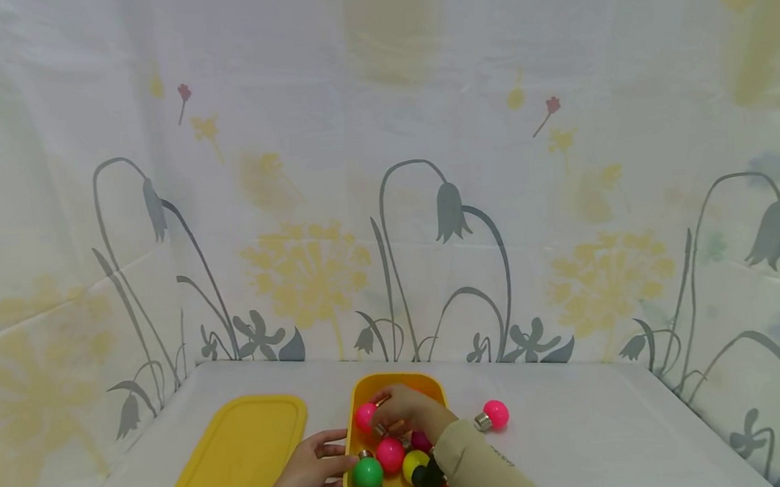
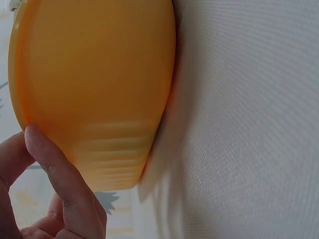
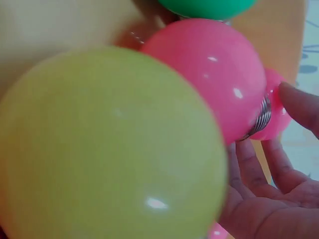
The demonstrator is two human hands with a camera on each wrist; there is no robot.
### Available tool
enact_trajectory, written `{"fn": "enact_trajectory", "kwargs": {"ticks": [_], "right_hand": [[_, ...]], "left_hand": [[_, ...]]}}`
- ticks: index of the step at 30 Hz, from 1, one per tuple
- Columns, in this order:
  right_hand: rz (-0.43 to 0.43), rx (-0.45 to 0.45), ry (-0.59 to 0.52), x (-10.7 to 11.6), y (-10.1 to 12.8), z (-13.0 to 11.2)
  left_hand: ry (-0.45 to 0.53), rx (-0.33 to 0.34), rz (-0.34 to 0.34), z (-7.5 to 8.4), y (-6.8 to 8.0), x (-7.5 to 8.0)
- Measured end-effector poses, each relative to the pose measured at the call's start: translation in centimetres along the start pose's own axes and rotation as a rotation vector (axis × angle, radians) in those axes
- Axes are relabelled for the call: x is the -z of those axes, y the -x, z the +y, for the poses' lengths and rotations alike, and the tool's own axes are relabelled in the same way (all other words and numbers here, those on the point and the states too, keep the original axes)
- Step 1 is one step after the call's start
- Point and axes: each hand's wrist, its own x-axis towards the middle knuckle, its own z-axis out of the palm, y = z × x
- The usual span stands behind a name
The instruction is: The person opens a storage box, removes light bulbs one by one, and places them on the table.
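Note:
A yellow plastic box (image 1: 400,377) holds several coloured light bulbs. At its left side my left hand (image 1: 312,466) grips the rim, thumb over the edge; the left wrist view shows fingers (image 2: 62,174) at the box's outer wall (image 2: 99,74). My right hand (image 1: 408,408) reaches inside the box. Its thumb and fingers pinch a pink bulb (image 1: 367,417) near the box's left wall, seen partly behind another pink bulb (image 3: 214,69) in the right wrist view. Around it lie a green bulb (image 1: 367,475), a second pink bulb (image 1: 391,455) and a yellow bulb (image 3: 109,149). My right forearm hides part of the box.
A yellow lid (image 1: 239,457) lies flat on the white table (image 1: 605,423), left of the box. One loose pink bulb (image 1: 496,414) rests on the table to the right. Behind the table hangs a flower-patterned curtain (image 1: 397,125).

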Motion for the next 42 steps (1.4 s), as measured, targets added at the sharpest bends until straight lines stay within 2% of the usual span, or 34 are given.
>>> {"fn": "enact_trajectory", "kwargs": {"ticks": [10, 16, 25, 42], "right_hand": [[-0.049, 0.025, -0.072, 1.3, 0.9, -0.8], [-0.059, 0.046, -0.072, 2.2, 1.3, -0.9], [-0.051, 0.060, -0.083, 3.9, 2.4, -1.3], [0.074, 0.048, -0.066, 6.4, 3.7, -0.7]], "left_hand": [[-0.022, 0.022, 0.017, 0.1, -0.3, -0.4], [-0.026, -0.005, -0.004, 0.0, 0.0, -0.4], [-0.046, 0.013, 0.009, 0.0, 0.0, -0.4], [-0.051, 0.013, 0.006, 0.1, -0.1, -0.2]]}}
